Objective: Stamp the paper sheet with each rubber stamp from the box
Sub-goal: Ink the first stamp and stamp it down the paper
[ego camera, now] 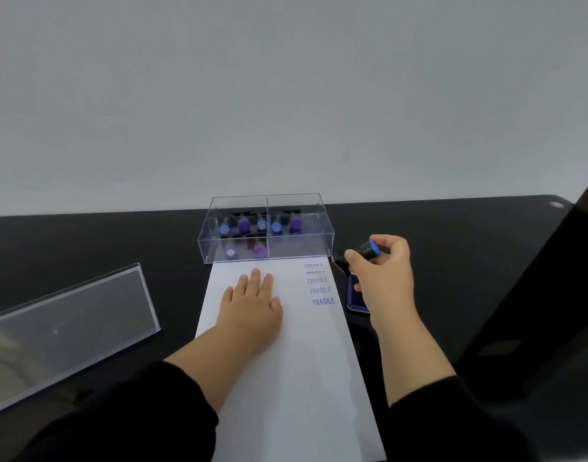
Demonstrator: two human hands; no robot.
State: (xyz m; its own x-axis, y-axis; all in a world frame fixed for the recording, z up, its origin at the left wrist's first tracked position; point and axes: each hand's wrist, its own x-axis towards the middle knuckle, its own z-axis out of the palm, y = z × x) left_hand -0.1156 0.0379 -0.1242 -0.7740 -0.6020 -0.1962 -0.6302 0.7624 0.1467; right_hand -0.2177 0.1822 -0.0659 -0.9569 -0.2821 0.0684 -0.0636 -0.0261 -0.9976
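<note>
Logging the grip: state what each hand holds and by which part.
The right hand grips a stamp around its black handle, near the blue-ringed end. The left hand holds nothing; it lies flat on the paper.

Glossy black tabletop [119,241], smooth and faintly reflective. Clear hard-plastic divided box [266,228] and flat clear plastic lid [69,328], both shiny. Matt white paper sheet [302,378]. Black plastic-looking stamp with blue band [369,250]. Matt black cloth sleeves [136,421].

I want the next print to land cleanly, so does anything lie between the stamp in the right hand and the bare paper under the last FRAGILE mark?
Nothing visible does. The right hand holds the stamp beside the paper; the left hand rests further left.
</note>
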